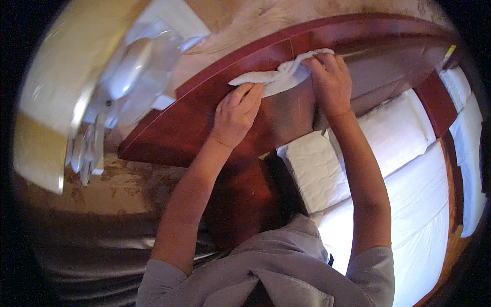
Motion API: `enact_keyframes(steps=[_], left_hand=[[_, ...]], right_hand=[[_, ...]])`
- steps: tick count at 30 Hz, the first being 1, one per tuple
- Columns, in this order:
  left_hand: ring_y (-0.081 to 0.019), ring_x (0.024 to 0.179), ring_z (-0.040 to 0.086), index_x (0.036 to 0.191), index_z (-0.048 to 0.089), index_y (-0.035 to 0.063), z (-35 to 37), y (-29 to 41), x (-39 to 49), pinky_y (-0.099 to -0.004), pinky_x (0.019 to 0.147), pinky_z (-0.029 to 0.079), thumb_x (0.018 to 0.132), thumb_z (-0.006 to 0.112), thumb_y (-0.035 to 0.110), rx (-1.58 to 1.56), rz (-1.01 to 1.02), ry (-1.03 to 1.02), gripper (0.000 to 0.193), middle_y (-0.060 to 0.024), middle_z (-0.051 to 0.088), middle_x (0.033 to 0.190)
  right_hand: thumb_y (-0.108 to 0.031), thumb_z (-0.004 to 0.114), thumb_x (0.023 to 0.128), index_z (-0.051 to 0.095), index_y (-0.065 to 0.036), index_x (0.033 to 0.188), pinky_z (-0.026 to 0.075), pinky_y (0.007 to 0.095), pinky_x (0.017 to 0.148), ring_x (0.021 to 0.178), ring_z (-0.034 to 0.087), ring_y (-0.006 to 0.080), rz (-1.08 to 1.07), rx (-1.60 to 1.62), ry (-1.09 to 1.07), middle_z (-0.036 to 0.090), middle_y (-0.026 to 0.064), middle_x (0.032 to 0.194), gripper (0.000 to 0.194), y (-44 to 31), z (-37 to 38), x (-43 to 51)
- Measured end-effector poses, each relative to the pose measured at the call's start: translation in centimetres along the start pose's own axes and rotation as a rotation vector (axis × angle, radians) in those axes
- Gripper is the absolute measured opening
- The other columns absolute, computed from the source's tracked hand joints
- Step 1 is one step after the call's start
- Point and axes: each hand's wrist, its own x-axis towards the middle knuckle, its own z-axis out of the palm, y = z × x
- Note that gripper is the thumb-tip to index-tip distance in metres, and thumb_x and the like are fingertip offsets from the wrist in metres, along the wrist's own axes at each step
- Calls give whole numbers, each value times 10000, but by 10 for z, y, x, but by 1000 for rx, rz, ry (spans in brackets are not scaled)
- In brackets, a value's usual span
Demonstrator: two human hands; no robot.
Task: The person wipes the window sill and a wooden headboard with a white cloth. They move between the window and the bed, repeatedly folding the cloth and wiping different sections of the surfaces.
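A crumpled white cloth (pixel 284 78) lies against the dark red wooden headboard (pixel 238 73), stretched between my two hands. My left hand (pixel 239 111) pinches the cloth's lower left part with its fingertips. Higher up and to the right, my right hand (pixel 332 82) grips the cloth's other end. Both arms reach forward from grey short sleeves. The palm sides of both hands are hidden.
White pillows (pixel 318 170) and a white-covered bed (pixel 418 199) lie at the right, close to my right arm. A wall lamp (pixel 134 73) with glossy, pale parts juts out at the upper left. Dark folded material (pixel 99 249) hangs at the lower left.
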Motion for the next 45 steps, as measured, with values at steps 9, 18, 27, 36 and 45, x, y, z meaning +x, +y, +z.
enact_keyframes(steps=[9,18,27,36,45], left_hand=[[-188,1066,647,1300,723,104,96,29,-81,-331,897,566,937,698,131,-66,15,-291,365,-27,652,1208],[-182,1218,599,1278,716,47,212,83,-179,-320,978,548,924,660,109,-184,58,-567,363,17,651,1339],[-182,1131,606,1226,716,52,275,110,-228,-308,993,528,899,664,126,-41,242,-723,339,2,651,1203],[-255,965,677,1187,702,54,245,93,-249,-363,865,595,887,668,100,-169,-30,-803,306,-67,646,1102],[-269,1067,671,1194,694,52,94,19,-245,-383,953,573,931,687,49,-222,-221,-632,263,-93,682,1167]], right_hand=[[-43,649,845,701,-178,1108,584,443,786,985,626,339,364,98,-219,619,91,1039,300,-11,65,-127],[-88,706,851,622,-81,1154,545,488,917,1070,588,403,685,196,-424,591,170,1134,315,-16,141,-293],[-144,799,794,508,-23,1218,505,558,912,1080,579,490,1006,411,-361,590,263,1160,528,-47,244,-435],[-220,782,820,714,42,1007,560,532,889,1029,683,486,1142,529,-796,710,309,1084,329,-73,273,-415],[-125,721,853,668,44,1008,545,536,899,985,678,482,1103,597,-462,710,295,994,235,-141,166,-250]])
